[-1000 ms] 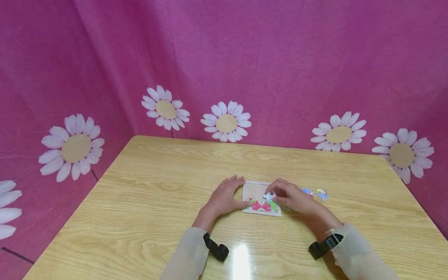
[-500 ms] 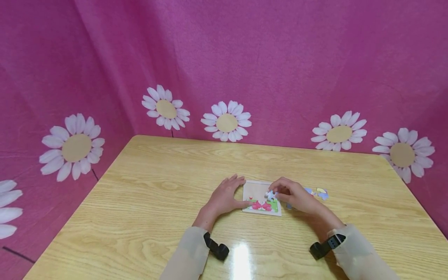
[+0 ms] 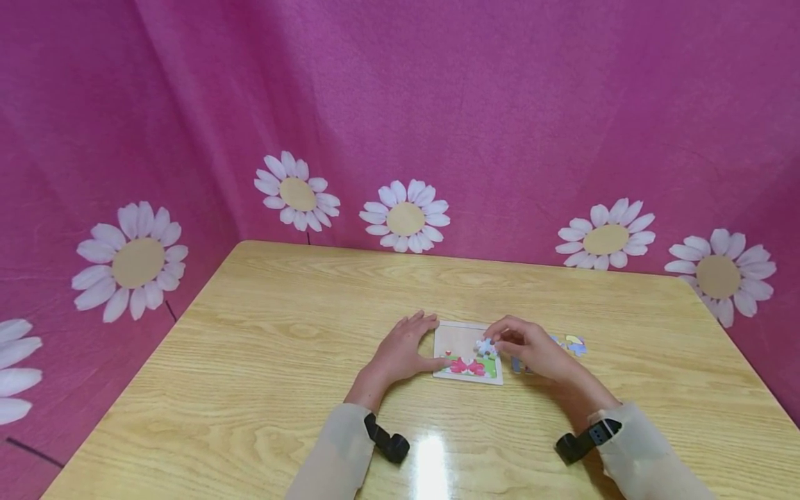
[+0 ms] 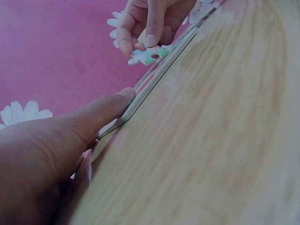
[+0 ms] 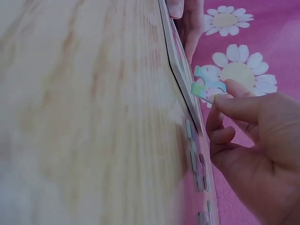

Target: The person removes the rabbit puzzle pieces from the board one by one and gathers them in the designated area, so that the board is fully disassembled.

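Thumb and fingers of the person's right hand are pinching a small, pale blue, white and green jigsaw piece by its edge, the hand closing only as far as this grip. The piece is sitting over the right side of a shallow, rectangular, pale-rimmed puzzle tray; whether it is touching the tray, I cannot tell. The left hand is spreading wide at the tray's left side, gripping nothing, its straight thumb resting on the near part and its fingers reaching the far left corner. Fitted green and pink-red pieces are filling the tray's near row. Loose, mostly blue pieces are lying right of the tray on a light wood-grain table. A magenta, daisy-printed cloth is hanging behind.
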The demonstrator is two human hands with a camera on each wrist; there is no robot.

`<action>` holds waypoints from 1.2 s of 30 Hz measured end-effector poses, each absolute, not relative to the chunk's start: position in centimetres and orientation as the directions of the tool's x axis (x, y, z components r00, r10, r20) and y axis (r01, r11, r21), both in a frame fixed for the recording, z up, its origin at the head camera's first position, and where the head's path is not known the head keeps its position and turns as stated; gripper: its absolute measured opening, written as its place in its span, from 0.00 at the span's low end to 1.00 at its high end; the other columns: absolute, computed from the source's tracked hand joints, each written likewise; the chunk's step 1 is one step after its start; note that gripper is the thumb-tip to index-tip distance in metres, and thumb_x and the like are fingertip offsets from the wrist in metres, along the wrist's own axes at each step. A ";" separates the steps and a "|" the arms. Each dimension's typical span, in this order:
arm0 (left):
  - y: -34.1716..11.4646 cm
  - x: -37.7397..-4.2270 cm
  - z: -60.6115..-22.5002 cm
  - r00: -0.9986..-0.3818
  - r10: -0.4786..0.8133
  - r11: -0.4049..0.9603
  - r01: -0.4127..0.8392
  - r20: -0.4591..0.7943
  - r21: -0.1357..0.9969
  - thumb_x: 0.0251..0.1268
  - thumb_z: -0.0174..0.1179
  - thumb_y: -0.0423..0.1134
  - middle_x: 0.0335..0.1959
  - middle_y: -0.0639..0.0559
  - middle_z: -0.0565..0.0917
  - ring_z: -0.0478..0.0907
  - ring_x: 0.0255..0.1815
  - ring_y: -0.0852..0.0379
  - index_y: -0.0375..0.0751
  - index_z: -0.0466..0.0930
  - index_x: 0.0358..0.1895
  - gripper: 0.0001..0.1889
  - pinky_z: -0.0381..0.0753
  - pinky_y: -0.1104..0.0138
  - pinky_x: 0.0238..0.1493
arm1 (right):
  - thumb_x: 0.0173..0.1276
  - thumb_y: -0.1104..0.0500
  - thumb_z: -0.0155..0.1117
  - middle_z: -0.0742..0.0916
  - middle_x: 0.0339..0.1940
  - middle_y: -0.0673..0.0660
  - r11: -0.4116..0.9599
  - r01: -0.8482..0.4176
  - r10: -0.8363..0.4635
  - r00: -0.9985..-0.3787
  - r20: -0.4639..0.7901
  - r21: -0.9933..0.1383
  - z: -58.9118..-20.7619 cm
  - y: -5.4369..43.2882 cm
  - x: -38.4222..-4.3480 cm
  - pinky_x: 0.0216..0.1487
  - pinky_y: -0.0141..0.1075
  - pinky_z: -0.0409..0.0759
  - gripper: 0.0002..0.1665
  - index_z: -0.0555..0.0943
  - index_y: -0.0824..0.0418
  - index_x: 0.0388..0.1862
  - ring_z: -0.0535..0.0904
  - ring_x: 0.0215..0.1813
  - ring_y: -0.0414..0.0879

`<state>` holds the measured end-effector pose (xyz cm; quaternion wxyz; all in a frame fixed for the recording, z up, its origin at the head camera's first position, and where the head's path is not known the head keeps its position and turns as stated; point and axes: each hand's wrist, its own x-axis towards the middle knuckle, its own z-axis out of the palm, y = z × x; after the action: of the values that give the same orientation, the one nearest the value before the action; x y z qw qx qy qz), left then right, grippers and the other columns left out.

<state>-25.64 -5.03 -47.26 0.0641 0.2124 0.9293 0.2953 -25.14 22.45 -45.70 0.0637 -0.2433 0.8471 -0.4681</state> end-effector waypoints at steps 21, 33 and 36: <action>-5.0 -25.5 -47.2 -0.900 0.435 0.727 0.361 0.015 0.584 0.55 0.67 0.61 0.76 0.55 0.65 0.51 0.81 0.54 0.47 0.66 0.72 0.43 0.49 0.58 0.83 | 0.71 0.66 0.58 0.84 0.45 0.58 0.457 -0.396 -0.415 -0.887 0.203 -0.797 -45.9 25.9 -23.8 0.38 0.24 0.77 0.10 0.82 0.63 0.49 0.76 0.39 0.32; -5.0 -25.4 -47.1 -0.905 0.426 0.725 0.347 0.007 0.595 0.54 0.68 0.61 0.76 0.55 0.64 0.51 0.81 0.55 0.48 0.65 0.73 0.44 0.48 0.58 0.83 | 0.71 0.68 0.57 0.83 0.43 0.53 0.475 -0.441 -0.399 -0.879 0.261 -0.761 -45.9 28.1 -22.9 0.37 0.24 0.78 0.10 0.82 0.64 0.48 0.76 0.39 0.33; -5.0 -25.4 -47.0 -0.903 0.429 0.725 0.353 0.013 0.591 0.54 0.68 0.61 0.76 0.55 0.64 0.51 0.81 0.55 0.48 0.65 0.73 0.44 0.49 0.58 0.83 | 0.71 0.69 0.57 0.84 0.44 0.55 0.485 -0.436 -0.387 -0.884 0.261 -0.758 -46.0 28.6 -22.7 0.40 0.22 0.78 0.11 0.82 0.64 0.48 0.77 0.42 0.32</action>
<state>-25.43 -4.98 -47.04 0.0624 0.2112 0.9267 0.3046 -22.73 28.64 -45.97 -0.0274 -0.2391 0.8614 -0.4474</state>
